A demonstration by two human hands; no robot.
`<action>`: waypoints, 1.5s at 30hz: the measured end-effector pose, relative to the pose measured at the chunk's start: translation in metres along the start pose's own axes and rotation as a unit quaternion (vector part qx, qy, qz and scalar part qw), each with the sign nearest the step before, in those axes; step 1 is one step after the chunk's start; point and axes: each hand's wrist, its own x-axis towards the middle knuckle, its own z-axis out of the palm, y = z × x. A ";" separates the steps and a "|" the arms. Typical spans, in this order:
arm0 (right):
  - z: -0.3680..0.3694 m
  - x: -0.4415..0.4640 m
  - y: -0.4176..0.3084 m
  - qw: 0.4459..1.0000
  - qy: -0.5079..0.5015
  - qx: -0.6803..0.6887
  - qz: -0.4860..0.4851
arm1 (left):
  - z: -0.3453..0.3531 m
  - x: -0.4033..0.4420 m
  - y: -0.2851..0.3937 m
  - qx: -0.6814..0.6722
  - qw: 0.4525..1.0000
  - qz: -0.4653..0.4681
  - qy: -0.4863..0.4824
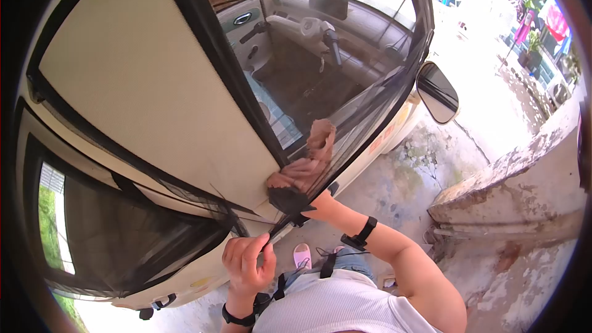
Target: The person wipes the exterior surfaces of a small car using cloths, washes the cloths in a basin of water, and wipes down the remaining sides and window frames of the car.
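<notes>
My left hand (250, 263) is closed, thumb and fingers pinching the black edge of a dark mesh cover (370, 117) beside the cream vehicle (154, 68). My right arm reaches under this edge, and only the base of my right hand (316, 207) shows plainly. Past it, a crumpled pinkish-brown shape (302, 169) lies behind the mesh, by the lower corner of the vehicle's window. Where my fingers end and that shape begins cannot be made out. A black patch (287, 199) covers its near end.
A side mirror (438, 92) sticks out at the vehicle's front right. Inside, handlebars (327, 34) show through the window. A low, worn wall (505, 179) stands at the right. My feet are on stained concrete (394, 179). Laundry and plants are at the far right.
</notes>
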 end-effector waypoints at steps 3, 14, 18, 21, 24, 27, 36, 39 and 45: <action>-0.056 -0.028 0.027 0.886 0.037 -0.380 -0.264 | 0.000 0.006 -0.006 0.022 1.000 0.010 0.010; -0.131 0.031 -0.008 0.839 0.382 -0.380 0.074 | -0.007 0.029 -0.028 0.192 0.977 -0.021 0.094; 0.003 -0.004 -0.032 0.848 0.336 -0.396 -0.103 | -0.024 0.087 -0.043 0.306 0.920 0.040 0.242; 0.014 -0.021 -0.029 0.852 0.287 -0.420 -0.125 | -0.030 0.110 -0.051 0.381 0.881 0.060 0.272; -0.039 0.004 -0.032 0.898 0.306 -0.280 -0.148 | -0.036 0.125 -0.056 0.423 0.866 0.107 0.245; -0.123 0.032 -0.017 0.686 0.399 -0.606 -0.051 | -0.036 0.134 -0.050 0.387 0.887 0.100 0.232; -0.183 0.084 -0.011 0.698 0.478 -0.532 0.017 | -0.029 0.136 -0.063 0.441 0.859 0.121 0.231; -0.096 0.058 -0.012 0.790 0.545 -0.269 -0.086 | -0.026 0.136 -0.060 0.445 0.857 0.119 0.229; -0.161 0.062 0.018 0.681 0.476 -0.557 0.006 | -0.033 0.130 -0.069 0.472 0.848 0.118 0.211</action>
